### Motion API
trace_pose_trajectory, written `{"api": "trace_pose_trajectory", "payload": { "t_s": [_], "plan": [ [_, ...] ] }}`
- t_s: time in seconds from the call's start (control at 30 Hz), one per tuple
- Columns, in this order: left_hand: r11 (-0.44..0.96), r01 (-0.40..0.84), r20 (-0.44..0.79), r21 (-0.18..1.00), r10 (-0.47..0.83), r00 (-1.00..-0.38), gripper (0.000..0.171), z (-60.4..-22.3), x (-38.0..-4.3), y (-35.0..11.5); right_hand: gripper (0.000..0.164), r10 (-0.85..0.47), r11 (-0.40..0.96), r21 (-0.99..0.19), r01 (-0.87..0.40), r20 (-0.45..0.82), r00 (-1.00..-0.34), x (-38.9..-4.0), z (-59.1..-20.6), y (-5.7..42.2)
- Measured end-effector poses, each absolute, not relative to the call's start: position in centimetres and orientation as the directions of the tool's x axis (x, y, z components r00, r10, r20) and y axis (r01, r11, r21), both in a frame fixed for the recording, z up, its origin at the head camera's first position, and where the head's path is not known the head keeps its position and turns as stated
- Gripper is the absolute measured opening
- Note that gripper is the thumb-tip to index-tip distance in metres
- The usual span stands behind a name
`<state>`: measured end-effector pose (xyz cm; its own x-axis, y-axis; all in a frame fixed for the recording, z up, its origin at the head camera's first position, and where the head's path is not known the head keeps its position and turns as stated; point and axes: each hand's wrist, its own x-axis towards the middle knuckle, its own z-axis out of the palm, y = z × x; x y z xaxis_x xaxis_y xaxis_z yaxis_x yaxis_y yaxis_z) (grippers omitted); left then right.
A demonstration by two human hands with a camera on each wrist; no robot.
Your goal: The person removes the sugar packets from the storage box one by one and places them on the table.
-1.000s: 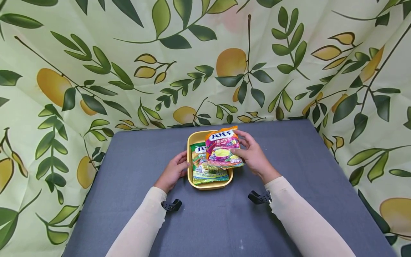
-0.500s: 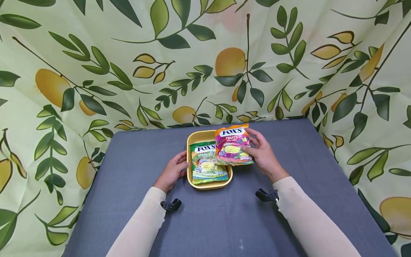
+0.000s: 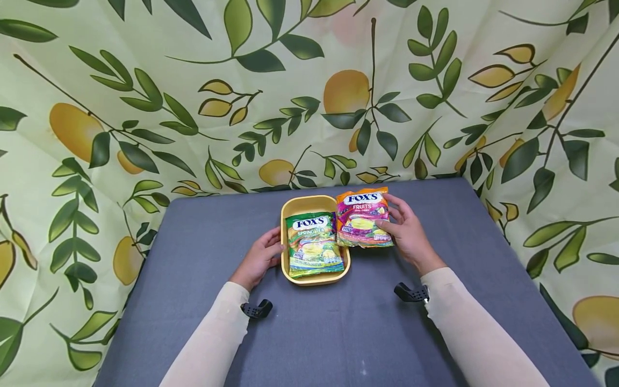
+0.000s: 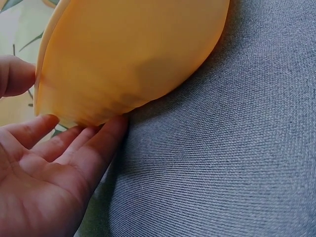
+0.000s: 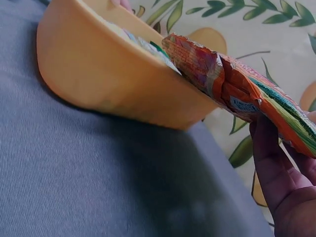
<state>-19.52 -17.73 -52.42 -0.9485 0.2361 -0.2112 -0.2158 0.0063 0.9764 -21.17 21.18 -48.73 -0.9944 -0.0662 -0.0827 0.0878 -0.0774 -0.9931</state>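
A cloth printed with leaves and fruit fills the upper part of the head view, and below it the grey-blue table spreads across the lower centre. Two pale sleeves come in from the bottom, the left sleeve and the right sleeve, reaching toward the yellow tray in the middle of the frame. Flat in that tray lies the green candy packet, face up, its label readable; the walls probably keep it from sliding about. At the tray's upper right, the orange and purple candy packet overlaps the rim, and its shadow on the table in the right wrist view suggests it is held up. The right hand pinches this packet by its right edge, thumb in front and fingers behind, a hold that leaves most of the printed face uncovered. The left hand is loosely spread, its fingertips against the tray's outer left wall and its thumb up by the rim, likely to steady it. Smallest are the black wrist straps, one at each cuff.
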Motion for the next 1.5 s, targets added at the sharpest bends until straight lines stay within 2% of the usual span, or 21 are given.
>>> {"api": "trace_pose_trajectory", "payload": {
  "t_s": [0.4, 0.77, 1.13, 1.5],
  "plan": [
    [-0.016, -0.224, -0.213, 0.974, 0.249, -0.945, 0.069, -52.4, -19.5, -17.8, 0.073, -0.051, -0.097, -0.991, 0.092, -0.088, -0.995, -21.5, -49.0, 23.2],
    [-0.013, -0.221, -0.212, 0.975, 0.236, -0.949, 0.070, -52.9, -19.6, -17.8, 0.075, -0.058, 0.012, -0.990, 0.141, -0.142, -0.988, -22.0, -50.0, 23.7],
    [-0.017, -0.238, -0.228, 0.971, 0.234, -0.945, 0.070, -52.9, -19.5, -17.7, 0.070, -0.098, 0.090, -0.990, 0.112, -0.121, -0.988, -22.9, -52.1, 23.2],
    [-0.027, -0.235, -0.223, 0.972, 0.220, -0.950, 0.069, -53.0, -19.4, -17.7, 0.075, -0.086, 0.157, -0.976, 0.153, -0.168, -0.982, -23.4, -52.8, 23.6]
  ]
}}
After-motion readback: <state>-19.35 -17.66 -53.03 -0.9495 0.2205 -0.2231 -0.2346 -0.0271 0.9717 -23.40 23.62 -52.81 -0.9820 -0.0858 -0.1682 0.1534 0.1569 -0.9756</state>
